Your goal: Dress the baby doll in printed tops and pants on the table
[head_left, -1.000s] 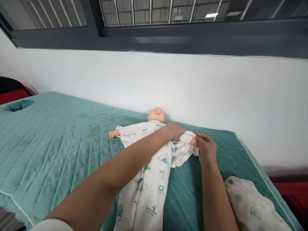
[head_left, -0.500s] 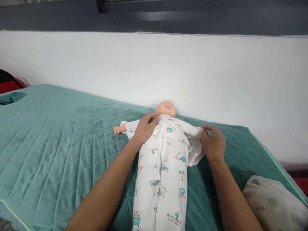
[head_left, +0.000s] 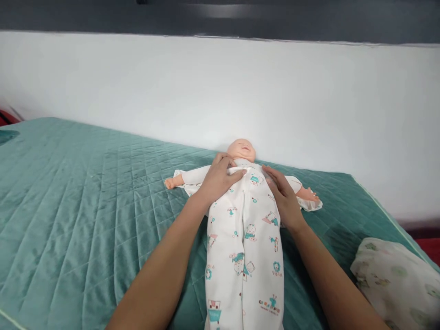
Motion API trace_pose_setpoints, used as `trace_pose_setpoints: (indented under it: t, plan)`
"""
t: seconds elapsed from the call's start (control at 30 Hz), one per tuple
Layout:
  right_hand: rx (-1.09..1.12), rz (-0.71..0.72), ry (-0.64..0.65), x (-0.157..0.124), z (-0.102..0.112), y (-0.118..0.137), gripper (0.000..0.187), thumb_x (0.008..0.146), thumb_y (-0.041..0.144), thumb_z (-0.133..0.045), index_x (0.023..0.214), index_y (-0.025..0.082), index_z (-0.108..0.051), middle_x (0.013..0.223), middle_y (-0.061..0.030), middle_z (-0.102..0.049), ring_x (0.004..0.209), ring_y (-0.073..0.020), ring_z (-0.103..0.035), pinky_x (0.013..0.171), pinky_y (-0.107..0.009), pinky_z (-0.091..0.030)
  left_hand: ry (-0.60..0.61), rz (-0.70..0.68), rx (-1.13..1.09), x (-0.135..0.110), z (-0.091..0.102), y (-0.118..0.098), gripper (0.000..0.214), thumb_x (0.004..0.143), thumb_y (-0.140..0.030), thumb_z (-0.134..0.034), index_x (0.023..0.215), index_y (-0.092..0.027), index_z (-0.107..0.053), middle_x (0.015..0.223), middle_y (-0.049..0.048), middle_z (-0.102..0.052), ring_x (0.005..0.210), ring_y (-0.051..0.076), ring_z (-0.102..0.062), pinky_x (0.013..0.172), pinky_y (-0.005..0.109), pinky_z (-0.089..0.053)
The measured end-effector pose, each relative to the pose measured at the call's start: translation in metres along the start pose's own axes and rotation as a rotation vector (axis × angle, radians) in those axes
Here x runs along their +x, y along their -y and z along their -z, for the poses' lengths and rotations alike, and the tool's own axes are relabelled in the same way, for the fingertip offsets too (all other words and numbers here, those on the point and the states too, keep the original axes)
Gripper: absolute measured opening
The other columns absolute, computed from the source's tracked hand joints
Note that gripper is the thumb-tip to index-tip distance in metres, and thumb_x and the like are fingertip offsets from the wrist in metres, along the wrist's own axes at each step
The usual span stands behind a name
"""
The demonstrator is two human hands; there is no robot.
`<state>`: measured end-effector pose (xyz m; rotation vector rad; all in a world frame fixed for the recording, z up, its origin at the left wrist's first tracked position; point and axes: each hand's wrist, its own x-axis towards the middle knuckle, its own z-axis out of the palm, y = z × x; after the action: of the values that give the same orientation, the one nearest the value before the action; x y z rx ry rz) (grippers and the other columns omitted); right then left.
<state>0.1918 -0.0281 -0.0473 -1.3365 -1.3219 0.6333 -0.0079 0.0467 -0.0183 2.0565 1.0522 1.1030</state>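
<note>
A baby doll (head_left: 241,149) lies on its back, its head toward the wall and both arms spread out. Over its front is a white baby garment (head_left: 244,229) printed with bears and teal figures, reaching down past the lower picture edge. My left hand (head_left: 220,179) rests on the doll's chest by the neck, thumb and fingers apart on the cloth. On the other side of the chest my right hand (head_left: 282,197) lies against the garment with its fingers stretched out. White sleeves cover the doll's arms, and both of its small hands show beyond the cuffs.
A green quilted cover (head_left: 103,206) spreads beneath the doll. White fabric with a pale green pattern (head_left: 395,279) lies bunched at the lower right. Behind stands a white wall (head_left: 206,87), with a dark beam (head_left: 240,20) across the top.
My right hand has let go of the doll's sleeve and moved left onto the chest; the doll's hand on that side now shows. My left hand stays near the neck, thumb stretched further across.
</note>
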Motion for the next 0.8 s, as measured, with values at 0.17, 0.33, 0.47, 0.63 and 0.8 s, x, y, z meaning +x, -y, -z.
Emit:
trace_pose_setpoints:
  t: [0.17, 0.33, 0.47, 0.63, 0.8]
  plan:
    - [0.086, 0.030, 0.130, -0.004, -0.004, 0.005, 0.055, 0.090, 0.055, -0.066, 0.141, 0.036, -0.055, 0.157, 0.0025, -0.045, 0.150, -0.0229, -0.034, 0.126, -0.046, -0.025, 0.052, -0.079, 0.206, -0.001, 0.003, -0.006, 0.018, 0.096, -0.037, -0.058, 0.092, -0.019, -0.056, 0.115, 0.0077, -0.057, 0.112, 0.023, -0.056, 0.098, 0.036, -0.047]
    - [0.056, 0.024, 0.200, -0.012, -0.003, 0.016, 0.074, 0.081, 0.050, -0.078, 0.146, 0.035, -0.047, 0.159, 0.0004, -0.042, 0.149, -0.0263, -0.034, 0.125, -0.048, -0.028, -0.024, -0.269, 0.484, -0.005, -0.002, -0.016, 0.020, 0.101, -0.033, -0.047, 0.094, -0.017, -0.056, 0.109, 0.0105, -0.060, 0.107, 0.026, -0.054, 0.096, 0.041, -0.046]
    - [-0.019, 0.084, 0.200, -0.016, -0.002, 0.022, 0.077, 0.078, 0.046, -0.081, 0.146, 0.033, -0.047, 0.158, -0.0015, -0.043, 0.149, -0.0270, -0.034, 0.126, -0.046, -0.025, -0.067, -0.455, 0.484, -0.013, -0.006, -0.024, 0.028, 0.105, -0.035, -0.037, 0.093, -0.018, -0.055, 0.109, 0.0104, -0.061, 0.105, 0.025, -0.053, 0.094, 0.038, -0.045]
    - [-0.039, 0.145, 0.183, -0.017, -0.002, 0.022, 0.072, 0.076, 0.045, -0.082, 0.140, 0.030, -0.052, 0.153, -0.0034, -0.049, 0.147, -0.0272, -0.038, 0.124, -0.046, -0.027, -0.065, -0.449, 0.502, -0.026, -0.010, -0.028, 0.034, 0.106, -0.038, -0.031, 0.089, -0.019, -0.053, 0.095, 0.0092, -0.062, 0.094, 0.023, -0.054, 0.086, 0.036, -0.043]
    - [-0.094, 0.205, 0.153, -0.019, -0.003, 0.020, 0.047, 0.077, 0.045, -0.080, 0.116, 0.028, -0.060, 0.155, -0.0043, -0.046, 0.146, -0.0274, -0.038, 0.123, -0.048, -0.026, -0.078, -0.371, 0.532, -0.045, -0.011, -0.024, 0.036, 0.106, -0.039, -0.030, 0.086, -0.020, -0.053, 0.089, 0.0082, -0.062, 0.088, 0.023, -0.054, 0.081, 0.036, -0.041]
